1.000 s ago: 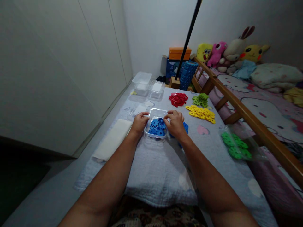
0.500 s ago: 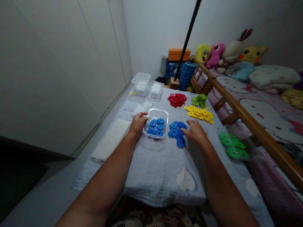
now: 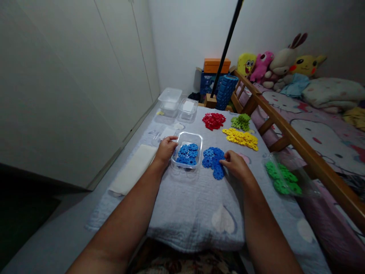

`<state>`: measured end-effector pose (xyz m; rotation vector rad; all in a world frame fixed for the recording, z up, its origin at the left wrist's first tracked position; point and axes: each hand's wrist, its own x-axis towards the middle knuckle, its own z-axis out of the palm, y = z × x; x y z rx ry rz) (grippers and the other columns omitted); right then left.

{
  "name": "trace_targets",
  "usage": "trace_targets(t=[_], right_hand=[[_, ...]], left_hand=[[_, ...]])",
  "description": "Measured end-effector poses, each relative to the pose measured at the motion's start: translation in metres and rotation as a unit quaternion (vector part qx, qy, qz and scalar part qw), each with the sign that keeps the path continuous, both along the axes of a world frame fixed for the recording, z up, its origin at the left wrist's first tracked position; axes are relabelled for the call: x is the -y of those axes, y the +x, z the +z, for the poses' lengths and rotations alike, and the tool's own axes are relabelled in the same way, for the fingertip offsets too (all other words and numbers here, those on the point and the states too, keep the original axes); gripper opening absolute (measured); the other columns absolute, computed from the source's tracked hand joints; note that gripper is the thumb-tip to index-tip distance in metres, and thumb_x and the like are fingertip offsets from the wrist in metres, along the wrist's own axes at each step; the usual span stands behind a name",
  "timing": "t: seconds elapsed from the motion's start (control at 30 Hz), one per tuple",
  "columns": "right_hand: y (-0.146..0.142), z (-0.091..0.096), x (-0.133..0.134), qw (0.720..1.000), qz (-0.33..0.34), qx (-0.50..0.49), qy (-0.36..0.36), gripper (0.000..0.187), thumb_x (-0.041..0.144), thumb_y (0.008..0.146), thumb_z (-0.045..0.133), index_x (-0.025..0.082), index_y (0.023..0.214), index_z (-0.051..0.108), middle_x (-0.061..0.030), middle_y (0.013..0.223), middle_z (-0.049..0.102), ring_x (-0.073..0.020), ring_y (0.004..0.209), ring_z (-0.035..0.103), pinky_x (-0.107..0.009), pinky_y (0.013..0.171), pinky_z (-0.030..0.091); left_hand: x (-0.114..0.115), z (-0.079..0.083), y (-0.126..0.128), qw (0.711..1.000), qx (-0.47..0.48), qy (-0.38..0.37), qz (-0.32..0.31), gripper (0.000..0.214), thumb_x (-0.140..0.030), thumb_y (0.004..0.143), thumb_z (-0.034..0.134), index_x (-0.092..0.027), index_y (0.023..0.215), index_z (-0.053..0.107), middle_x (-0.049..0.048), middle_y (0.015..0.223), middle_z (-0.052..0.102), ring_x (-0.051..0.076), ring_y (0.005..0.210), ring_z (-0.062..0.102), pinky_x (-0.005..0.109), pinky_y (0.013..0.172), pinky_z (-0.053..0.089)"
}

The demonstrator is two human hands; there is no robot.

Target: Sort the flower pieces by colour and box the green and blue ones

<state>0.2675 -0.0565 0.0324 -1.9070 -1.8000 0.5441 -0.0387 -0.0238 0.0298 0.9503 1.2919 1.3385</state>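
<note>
My left hand grips the left rim of a clear plastic container, thumb over the edge. Inside the container lie several blue snowflake discs, flower-shaped with notched edges. To its right a loose pile of blue snowflake discs rests on the cloth. My right hand is at the pile's right side, thumb and fingers closed on the edge of a blue disc there; the fingertips partly cover it.
Beyond are piles of red discs, yellow discs and light-green pieces. A clear bag with green discs lies right, by the wooden bed rail. Empty plastic boxes stand at the back left; a folded cream cloth lies left.
My right hand has come down and slightly left onto the blue pile, and its spread thumb and fingers have closed. My left hand stays on the container.
</note>
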Motion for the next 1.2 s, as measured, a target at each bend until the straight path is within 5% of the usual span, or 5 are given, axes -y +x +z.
trace_targets(t=[0.27,0.47,0.67,0.9,1.2], right_hand=[[0.002,0.001,0.001,0.981,0.000,-0.191,-0.027,0.018,0.037,0.071,0.067,0.024,0.071,0.054,0.0039,0.060,0.057,-0.0166,0.058,0.053,-0.028,0.056,0.037],[-0.004,0.009,-0.001,0.972,-0.033,-0.216,0.086,0.026,0.047,0.071,0.070,0.024,0.073,0.058,0.0019,0.066,0.057,-0.0173,0.064,0.053,-0.030,0.060,0.040],[-0.042,0.036,0.002,0.958,0.005,-0.241,0.156,0.020,0.042,0.078,0.067,0.024,0.079,0.059,0.0018,0.071,0.059,-0.0165,0.067,0.054,-0.030,0.064,0.043],[-0.094,0.056,-0.004,0.962,0.125,-0.165,0.179,0.005,0.027,0.085,0.063,0.024,0.084,0.066,-0.0029,0.087,0.072,-0.0225,0.090,0.062,-0.038,0.089,0.047],[-0.123,0.037,-0.011,0.976,0.137,-0.014,0.169,0.012,0.019,0.090,0.065,0.028,0.091,0.073,-0.0038,0.096,0.076,-0.0280,0.107,0.059,-0.056,0.115,0.026]], left_hand=[[0.000,0.001,0.000,1.000,-0.001,0.002,-0.002,0.040,-0.028,0.059,0.068,-0.016,0.097,0.067,-0.0090,0.054,0.046,0.010,0.047,0.036,0.023,0.048,0.025],[-0.001,0.001,0.000,1.000,0.003,0.001,0.003,0.040,-0.027,0.059,0.068,-0.015,0.097,0.068,-0.0087,0.053,0.046,0.010,0.047,0.036,0.023,0.048,0.026],[0.000,0.000,0.000,1.000,0.006,0.003,0.000,0.039,-0.027,0.060,0.068,-0.016,0.097,0.068,-0.0088,0.054,0.046,0.009,0.047,0.036,0.023,0.048,0.025],[-0.001,0.000,-0.001,1.000,0.001,0.003,-0.004,0.039,-0.026,0.060,0.068,-0.015,0.098,0.068,-0.0087,0.054,0.047,0.009,0.047,0.036,0.023,0.048,0.024],[-0.001,0.000,-0.001,1.000,0.014,0.004,-0.007,0.038,-0.026,0.061,0.069,-0.015,0.097,0.068,-0.0094,0.053,0.045,0.009,0.046,0.036,0.023,0.048,0.023]])
